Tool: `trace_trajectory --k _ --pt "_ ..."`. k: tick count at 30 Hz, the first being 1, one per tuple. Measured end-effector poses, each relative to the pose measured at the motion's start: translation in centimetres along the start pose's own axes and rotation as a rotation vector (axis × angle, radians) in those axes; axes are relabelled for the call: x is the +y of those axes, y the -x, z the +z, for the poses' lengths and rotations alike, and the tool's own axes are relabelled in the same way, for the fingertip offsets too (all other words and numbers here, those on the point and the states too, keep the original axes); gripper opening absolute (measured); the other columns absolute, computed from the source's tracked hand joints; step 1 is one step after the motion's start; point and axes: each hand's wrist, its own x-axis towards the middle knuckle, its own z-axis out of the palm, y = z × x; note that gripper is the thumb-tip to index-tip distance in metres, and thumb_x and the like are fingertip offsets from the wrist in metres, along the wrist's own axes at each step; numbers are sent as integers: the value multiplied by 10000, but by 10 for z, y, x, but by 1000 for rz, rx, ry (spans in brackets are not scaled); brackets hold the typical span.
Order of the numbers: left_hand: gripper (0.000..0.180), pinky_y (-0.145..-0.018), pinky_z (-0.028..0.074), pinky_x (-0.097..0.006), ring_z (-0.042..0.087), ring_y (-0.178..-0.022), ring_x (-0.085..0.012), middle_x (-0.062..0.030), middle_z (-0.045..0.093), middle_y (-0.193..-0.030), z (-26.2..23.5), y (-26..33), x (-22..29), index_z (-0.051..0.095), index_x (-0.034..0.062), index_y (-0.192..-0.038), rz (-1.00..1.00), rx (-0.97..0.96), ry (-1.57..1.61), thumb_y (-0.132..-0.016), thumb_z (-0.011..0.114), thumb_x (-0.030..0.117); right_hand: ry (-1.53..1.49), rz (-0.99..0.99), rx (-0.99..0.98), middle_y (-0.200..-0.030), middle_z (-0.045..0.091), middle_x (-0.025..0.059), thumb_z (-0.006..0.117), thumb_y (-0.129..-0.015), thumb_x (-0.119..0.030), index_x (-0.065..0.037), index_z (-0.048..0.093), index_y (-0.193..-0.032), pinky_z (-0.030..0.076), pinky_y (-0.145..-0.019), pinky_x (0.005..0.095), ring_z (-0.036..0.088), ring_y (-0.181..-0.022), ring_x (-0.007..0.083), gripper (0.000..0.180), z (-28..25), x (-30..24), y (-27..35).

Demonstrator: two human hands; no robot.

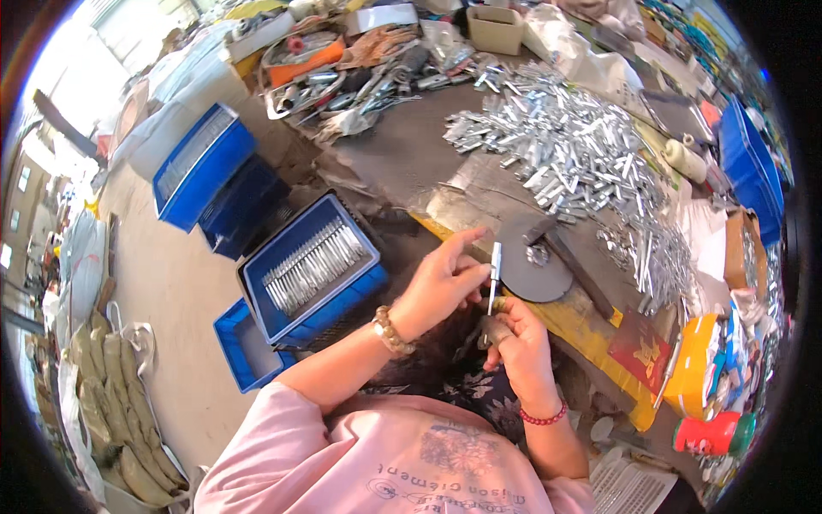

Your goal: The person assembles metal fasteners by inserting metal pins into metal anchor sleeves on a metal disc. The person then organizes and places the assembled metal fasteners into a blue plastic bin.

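My right hand (521, 347) pinches the lower, thin end of a silver anchor bolt (496, 267), which stands nearly upright with a thicker sleeve at its top. Some dark covering shows on the fingertips there. My left hand (441, 283) is beside the sleeve, its index finger stretched out and its thumb at or very near the metal; its lower fingers are partly hidden. Just right of the bolt, a grey round plate (535, 283) lies on the bench with a hammer (578, 274) across it and a few small metal pieces (537, 254) by the hammer head.
A large heap of silver metal sleeves (565, 154) covers the bench's far right. At left, a blue crate (312, 321) holds rows of bolts, near more stacked blue crates (201, 167). A yellow box (692, 364) and a red jar (706, 434) stand at right.
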Motion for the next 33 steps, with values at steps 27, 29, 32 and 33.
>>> trace_trajectory --k 27,29,32,33 --pt "540 -926 563 -404 735 -1025 -321 -194 757 -1091 -355 103 -196 627 30 -1292 -440 1146 -407 -783 794 98 964 -856 973 -1178 694 249 675 -1048 -289 90 649 -1268 547 -928 456 679 -1052 393 439 -41 -6 -28" --pt "494 -976 548 -431 713 -1113 -379 -238 742 -1165 -372 102 -164 645 31 -1263 -554 1079 -721 -790 765 115 933 -834 1013 -1183 694 243 676 -1047 -283 89 641 -1283 552 -929 451 682 -1050 389 442 -43 -5 -24" --pt "432 -1017 532 -466 685 -1170 -412 -265 718 -1218 -390 112 -147 640 33 -1264 -698 1017 -822 -836 671 78 874 -805 1005 -1188 696 236 680 -1043 -272 88 628 -1306 563 -927 440 689 -1044 379 450 -47 -1 -29" --pt "417 -1023 531 -468 684 -1172 -414 -263 717 -1219 -393 116 -149 639 31 -1264 -716 973 -895 -848 644 63 869 -795 1009 -1187 697 234 684 -1040 -267 88 623 -1315 568 -925 434 693 -1040 374 454 -46 -1 -31"
